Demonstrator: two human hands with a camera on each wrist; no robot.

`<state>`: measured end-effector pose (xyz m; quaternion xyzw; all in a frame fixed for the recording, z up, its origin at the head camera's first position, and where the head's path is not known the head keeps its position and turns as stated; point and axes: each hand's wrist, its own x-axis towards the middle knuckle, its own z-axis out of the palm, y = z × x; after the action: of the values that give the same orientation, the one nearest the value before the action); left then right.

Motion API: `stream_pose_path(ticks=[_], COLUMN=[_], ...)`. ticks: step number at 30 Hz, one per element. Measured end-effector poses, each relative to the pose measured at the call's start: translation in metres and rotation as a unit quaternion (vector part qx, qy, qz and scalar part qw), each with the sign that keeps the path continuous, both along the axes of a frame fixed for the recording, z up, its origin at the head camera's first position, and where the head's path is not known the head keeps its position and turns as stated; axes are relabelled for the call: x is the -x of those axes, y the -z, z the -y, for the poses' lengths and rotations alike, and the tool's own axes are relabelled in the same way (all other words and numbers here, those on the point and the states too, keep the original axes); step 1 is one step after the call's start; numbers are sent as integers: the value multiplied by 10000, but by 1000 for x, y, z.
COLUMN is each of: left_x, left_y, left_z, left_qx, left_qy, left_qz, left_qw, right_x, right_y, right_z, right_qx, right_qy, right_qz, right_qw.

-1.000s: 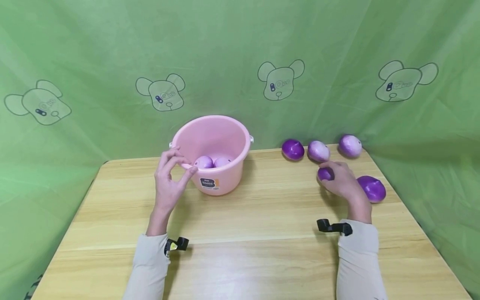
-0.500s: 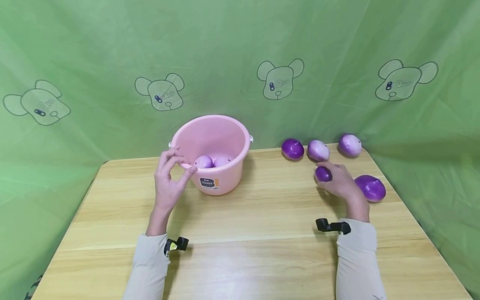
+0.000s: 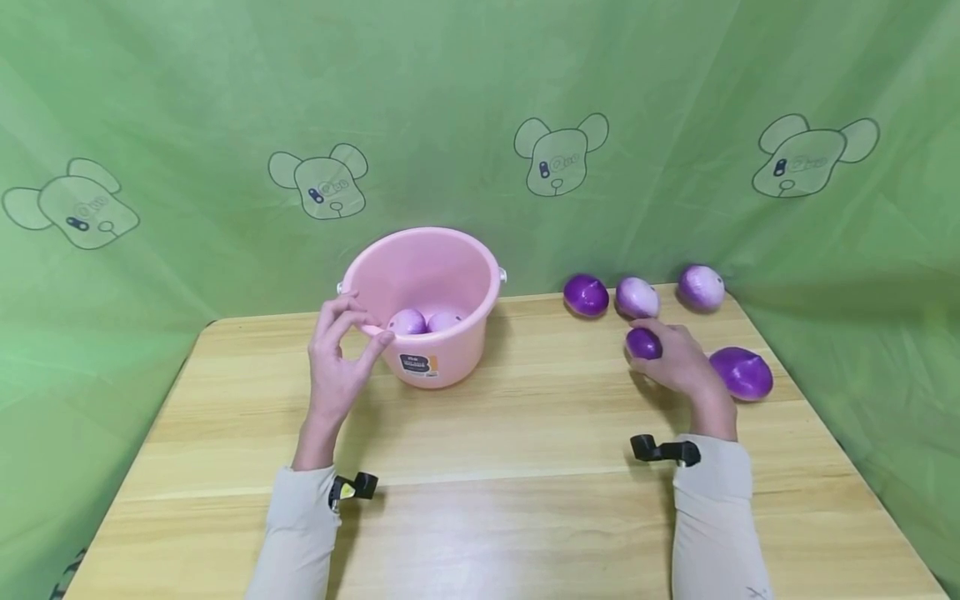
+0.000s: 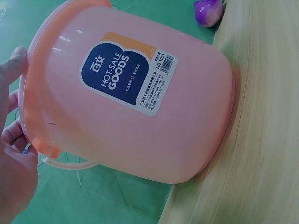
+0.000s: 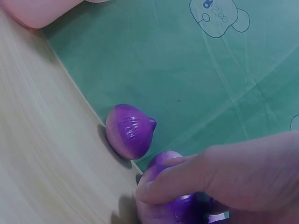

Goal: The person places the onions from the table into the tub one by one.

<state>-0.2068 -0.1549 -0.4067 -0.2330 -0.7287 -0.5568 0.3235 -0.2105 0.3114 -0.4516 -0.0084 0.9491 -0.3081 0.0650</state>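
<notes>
A pink bucket stands at the back of the table, left of centre. My left hand pinches its near left rim, thumb outside; the left wrist view shows the thumb on the rim beside the bucket's labelled wall. Inside lie two pale purple onions. Over at the right, my right hand grips a glossy purple onion between thumb and fingers. Close up in the right wrist view, the thumb crosses this onion, and the fingers on its other side are mostly hidden.
Along the back edge sit a dark purple onion, a paler one and another at the corner. A large dark onion lies right of my right hand. Green cloth hangs behind the wooden table.
My right hand has shifted slightly left with the onion in its grip. My left hand and the bucket hold their places.
</notes>
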Motion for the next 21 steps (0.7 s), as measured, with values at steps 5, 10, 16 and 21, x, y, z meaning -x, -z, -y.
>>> stream_pose_path(ticks=[5, 10, 16, 21], left_x=[-1, -2, -2, -2], left_y=[0, 0, 0, 0], left_z=[0, -1, -1, -1], left_qx=[0, -4, -10, 16], left_qy=[36, 23, 1, -17], left_qz=[13, -5, -21, -24], left_qw=[10000, 10000, 10000, 10000], right_x=[-1, -3, -3, 0], right_y=[-1, -5, -12, -14], right_z=[2, 6, 15, 24], right_qx=[-4, 63, 74, 101], right_qy=[-1, -81, -132, -222], right_qz=[-88, -248, -270, -293], right_qw=[10000, 9996, 9995, 9993])
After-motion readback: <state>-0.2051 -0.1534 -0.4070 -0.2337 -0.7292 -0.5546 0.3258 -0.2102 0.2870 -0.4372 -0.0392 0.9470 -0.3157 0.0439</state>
